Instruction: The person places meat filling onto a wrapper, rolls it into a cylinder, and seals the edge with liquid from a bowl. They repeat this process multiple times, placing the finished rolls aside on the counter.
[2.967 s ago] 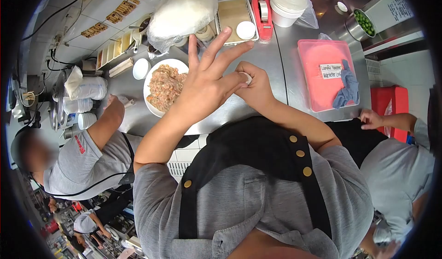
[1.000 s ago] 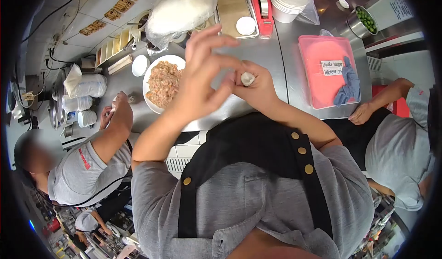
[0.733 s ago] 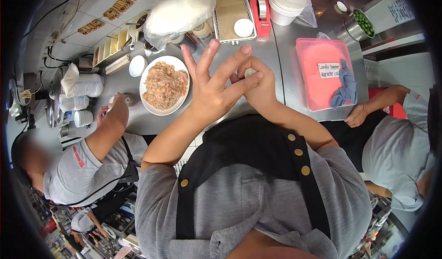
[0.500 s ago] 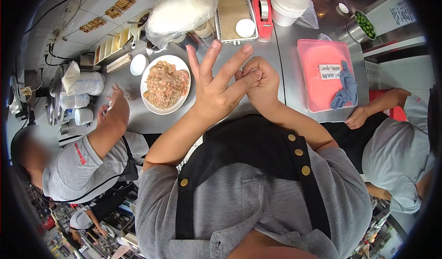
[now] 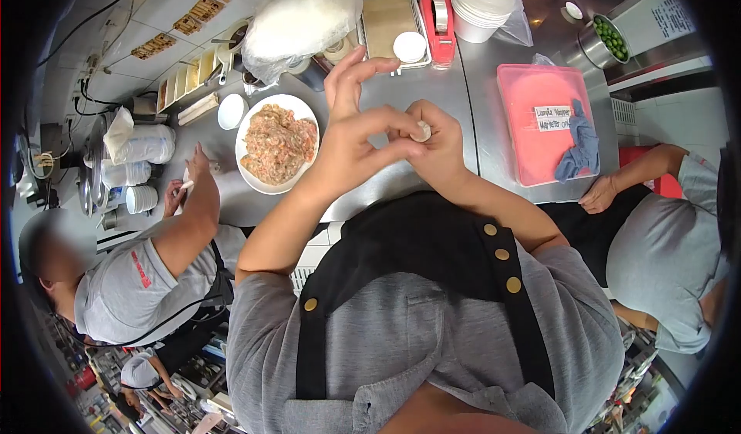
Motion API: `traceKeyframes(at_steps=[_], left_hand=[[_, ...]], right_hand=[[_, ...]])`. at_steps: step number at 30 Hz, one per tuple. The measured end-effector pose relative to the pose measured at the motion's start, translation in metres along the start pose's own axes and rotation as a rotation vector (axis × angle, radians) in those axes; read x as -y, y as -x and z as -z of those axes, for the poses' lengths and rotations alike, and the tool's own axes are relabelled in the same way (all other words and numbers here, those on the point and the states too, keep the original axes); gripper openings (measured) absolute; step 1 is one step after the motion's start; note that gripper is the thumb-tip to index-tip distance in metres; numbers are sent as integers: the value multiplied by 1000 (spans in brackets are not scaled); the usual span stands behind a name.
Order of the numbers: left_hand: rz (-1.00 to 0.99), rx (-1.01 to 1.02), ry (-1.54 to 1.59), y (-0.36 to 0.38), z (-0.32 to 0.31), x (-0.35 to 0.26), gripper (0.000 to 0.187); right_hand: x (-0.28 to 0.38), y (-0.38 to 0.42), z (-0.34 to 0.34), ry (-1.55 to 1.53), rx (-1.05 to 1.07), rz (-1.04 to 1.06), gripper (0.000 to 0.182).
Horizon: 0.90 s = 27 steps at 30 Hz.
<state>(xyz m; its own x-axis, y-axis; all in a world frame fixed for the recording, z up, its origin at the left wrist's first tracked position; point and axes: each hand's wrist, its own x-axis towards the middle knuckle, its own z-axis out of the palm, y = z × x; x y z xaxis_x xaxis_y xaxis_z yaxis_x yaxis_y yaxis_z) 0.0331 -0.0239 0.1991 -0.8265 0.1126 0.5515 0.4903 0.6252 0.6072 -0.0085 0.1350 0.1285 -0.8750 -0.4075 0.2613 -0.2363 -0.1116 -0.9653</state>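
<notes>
My right hand is closed, fingers curled, around a small pale round piece that shows at the top of the fist. What the piece is made of is too small to tell. My left hand meets it from the left, index fingertip at the piece and thumb against the right hand, with a gap between them. The other left fingers stretch upward, apart. Left of my hands, a white plate holds a mound of minced meat mixture with orange bits.
A pink-filled lidded container with a blue cloth stands to the right. Behind are a white basket, a red tape dispenser and stacked white tubs. A co-worker's hands work at left; another co-worker's hand rests at right.
My left fingers have bent and drawn back toward the left, opening a gap between thumb and index. The pale piece has come into view. The left co-worker's hands now hold something whitish.
</notes>
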Motion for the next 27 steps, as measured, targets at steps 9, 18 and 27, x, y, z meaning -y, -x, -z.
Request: traceKeyframes(at_steps=[9,18,27], left_hand=[[696,-23,1486,30,-34,47,77],[696,354,584,57,-7,88,64],[512,429,524,-20,106,52,31]], right_hand=[[5,-15,-4,-146,-30,83,36],[3,-48,63,-809,-36,-71,48],[-39,-53,94,-755,989,-563,87]])
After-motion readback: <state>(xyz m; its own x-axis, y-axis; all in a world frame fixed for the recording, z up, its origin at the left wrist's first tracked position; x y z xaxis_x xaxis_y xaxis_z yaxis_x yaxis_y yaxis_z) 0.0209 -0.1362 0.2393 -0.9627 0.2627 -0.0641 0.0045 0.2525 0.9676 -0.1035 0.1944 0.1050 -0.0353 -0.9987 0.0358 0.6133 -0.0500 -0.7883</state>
